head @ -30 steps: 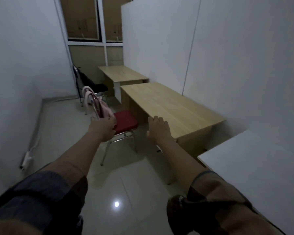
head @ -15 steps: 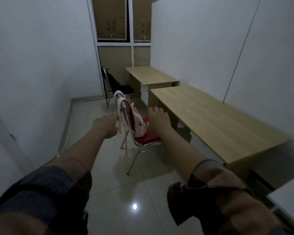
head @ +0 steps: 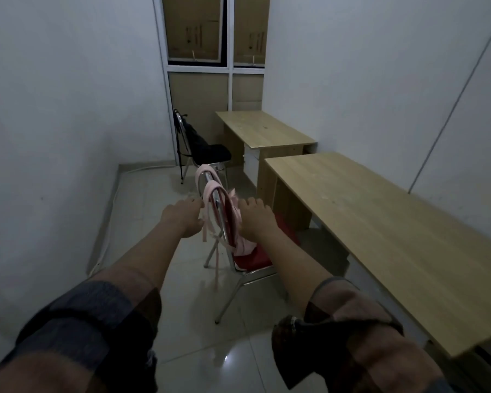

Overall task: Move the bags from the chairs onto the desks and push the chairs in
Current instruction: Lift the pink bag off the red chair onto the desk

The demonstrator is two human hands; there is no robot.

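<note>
A pink bag (head: 243,245) hangs by its straps over the back of a red-seated metal chair (head: 255,259), which stands left of the near wooden desk (head: 380,231). My left hand (head: 182,219) reaches to the left side of the chair back, fingers spread, touching the pink strap. My right hand (head: 255,219) is on the bag's right side, fingers apart, resting on or just above it. Farther back, a black bag (head: 199,143) sits on a black chair (head: 210,157) beside the far desk (head: 264,129).
White walls close in on the left and right. A boarded window (head: 210,38) fills the far wall. A cable (head: 111,217) runs along the left wall's base. Tiled floor (head: 182,307) lies open left of the chairs.
I have come closer to the red chair and the view has swung left. Both hands have moved in on either side of the chair back and the pink bag.
</note>
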